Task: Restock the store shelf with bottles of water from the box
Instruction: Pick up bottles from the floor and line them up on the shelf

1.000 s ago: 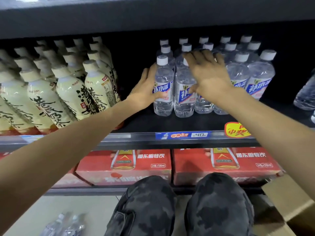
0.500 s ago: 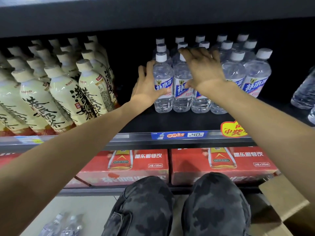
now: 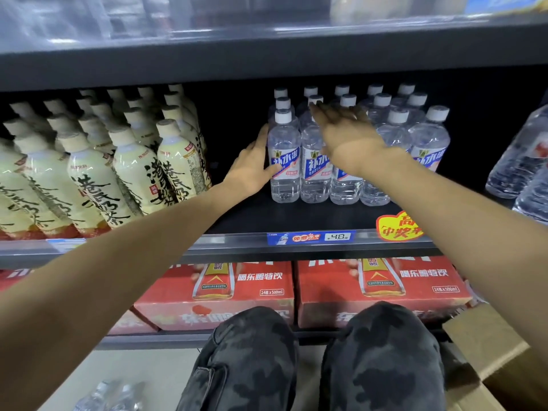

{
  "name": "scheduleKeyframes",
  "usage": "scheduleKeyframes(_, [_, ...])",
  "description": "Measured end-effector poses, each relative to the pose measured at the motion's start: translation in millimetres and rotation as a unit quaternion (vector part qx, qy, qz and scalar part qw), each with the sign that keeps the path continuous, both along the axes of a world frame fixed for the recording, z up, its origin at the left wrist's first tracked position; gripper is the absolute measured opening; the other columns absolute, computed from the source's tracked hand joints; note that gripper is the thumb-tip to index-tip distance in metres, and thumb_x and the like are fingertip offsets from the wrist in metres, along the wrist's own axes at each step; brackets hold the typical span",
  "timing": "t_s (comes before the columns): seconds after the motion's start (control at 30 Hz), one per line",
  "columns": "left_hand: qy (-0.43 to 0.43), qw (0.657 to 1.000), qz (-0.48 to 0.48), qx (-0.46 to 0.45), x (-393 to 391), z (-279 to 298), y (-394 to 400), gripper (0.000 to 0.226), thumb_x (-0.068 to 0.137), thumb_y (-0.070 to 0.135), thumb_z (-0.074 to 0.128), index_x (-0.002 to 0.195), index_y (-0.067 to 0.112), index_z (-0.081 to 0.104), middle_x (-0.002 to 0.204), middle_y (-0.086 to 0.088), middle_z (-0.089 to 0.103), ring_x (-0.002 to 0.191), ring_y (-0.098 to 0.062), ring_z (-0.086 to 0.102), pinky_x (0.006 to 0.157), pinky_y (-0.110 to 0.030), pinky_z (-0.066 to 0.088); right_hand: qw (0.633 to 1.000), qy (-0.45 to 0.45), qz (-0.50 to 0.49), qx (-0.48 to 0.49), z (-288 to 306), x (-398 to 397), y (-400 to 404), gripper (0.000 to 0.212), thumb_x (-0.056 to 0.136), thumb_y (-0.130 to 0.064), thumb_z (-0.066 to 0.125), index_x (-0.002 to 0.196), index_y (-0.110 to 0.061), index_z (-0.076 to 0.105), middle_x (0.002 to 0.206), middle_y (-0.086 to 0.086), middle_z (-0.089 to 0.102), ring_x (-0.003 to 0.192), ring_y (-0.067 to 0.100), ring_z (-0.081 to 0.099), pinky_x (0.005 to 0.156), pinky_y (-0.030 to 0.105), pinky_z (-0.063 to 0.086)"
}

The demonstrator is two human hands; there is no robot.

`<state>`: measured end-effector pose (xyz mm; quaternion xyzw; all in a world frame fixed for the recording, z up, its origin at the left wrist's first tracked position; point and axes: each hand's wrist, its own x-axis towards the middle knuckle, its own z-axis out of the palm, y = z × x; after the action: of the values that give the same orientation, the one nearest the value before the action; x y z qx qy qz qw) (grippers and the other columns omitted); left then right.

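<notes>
Clear water bottles (image 3: 428, 149) with white caps and blue labels stand in rows on the dark shelf (image 3: 296, 215). My left hand (image 3: 252, 167) lies flat against the left side of the front-left bottle (image 3: 284, 161), fingers straight. My right hand (image 3: 347, 134) is spread in front of the front row, fingers straight, palm toward the bottles, covering parts of several. A brown cardboard box (image 3: 498, 357) sits at the lower right by my knee.
Cream tea bottles (image 3: 98, 173) fill the shelf's left part, with a dark gap between them and the water. Larger clear bottles (image 3: 522, 161) stand at the right. Red drink cartons (image 3: 379, 289) sit on the shelf below. Wrapped bottles (image 3: 109, 396) lie on the floor.
Both hands have pushed the block of water bottles deeper into the shelf. The right hand's fingers have straightened and spread.
</notes>
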<state>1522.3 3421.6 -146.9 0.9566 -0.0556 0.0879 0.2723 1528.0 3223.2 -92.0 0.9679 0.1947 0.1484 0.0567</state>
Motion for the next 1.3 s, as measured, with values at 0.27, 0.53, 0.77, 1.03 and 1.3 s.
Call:
scheduleKeyframes(0.27, [-0.025,0.982,-0.058,0.176,-53.7,13.0,26.0,0.061,0.090,0.027,0.064,0.144,0.020,0.038,0.142,-0.009,0.043,0.128,-0.027,0.047,0.104,-0.041,0.042,0.997,-0.049,0.058,-0.032,-3.4,-54.2,30.4,0.053,0.092,-0.021,0.057,0.139,-0.010,0.038,0.139,0.012,0.047,0.127,0.032,0.045,0.103,0.044,0.035])
scheduleKeyframes(0.53, [-0.017,0.942,-0.134,0.308,-162.2,6.5,82.6,0.041,0.094,0.035,0.055,0.132,0.020,0.049,0.126,-0.004,0.053,0.112,-0.024,0.055,0.088,-0.042,0.051,0.981,-0.003,0.177,-0.077,-23.5,-121.1,97.2,0.043,0.097,-0.040,0.050,0.131,-0.014,0.045,0.121,0.008,0.057,0.113,0.030,0.053,0.082,0.042,0.045])
scheduleKeyframes(0.77, [0.089,0.940,-0.036,0.327,-248.8,-45.4,182.5,0.038,0.093,0.037,0.054,0.127,0.020,0.053,0.117,-0.003,0.059,0.099,-0.021,0.063,0.074,-0.032,0.053,0.940,0.042,0.321,-0.104,-67.4,-172.5,200.6,0.036,0.097,-0.041,0.049,0.125,-0.017,0.050,0.116,0.005,0.061,0.107,0.029,0.059,0.064,0.036,0.041])
scheduleKeyframes(1.03, [0.182,0.946,0.058,0.262,-331.6,-132.7,290.3,0.045,0.092,0.038,0.059,0.133,0.022,0.051,0.127,-0.003,0.059,0.109,-0.023,0.060,0.085,-0.035,0.052,0.886,0.112,0.432,-0.127,-134.8,-227.3,326.3,0.030,0.097,-0.029,0.049,0.126,-0.021,0.050,0.115,0.002,0.062,0.108,0.028,0.061,0.071,0.036,0.047])
scheduleKeyframes(1.3, [0.254,0.941,0.127,0.185,-383.4,-225.2,362.4,0.041,0.091,0.039,0.060,0.128,0.023,0.052,0.125,-0.001,0.059,0.110,-0.022,0.059,0.080,-0.034,0.050,0.847,0.189,0.458,-0.190,-223.5,-248.4,408.9,0.028,0.097,-0.025,0.050,0.124,-0.016,0.050,0.116,0.006,0.064,0.107,0.028,0.062,0.089,0.041,0.049])
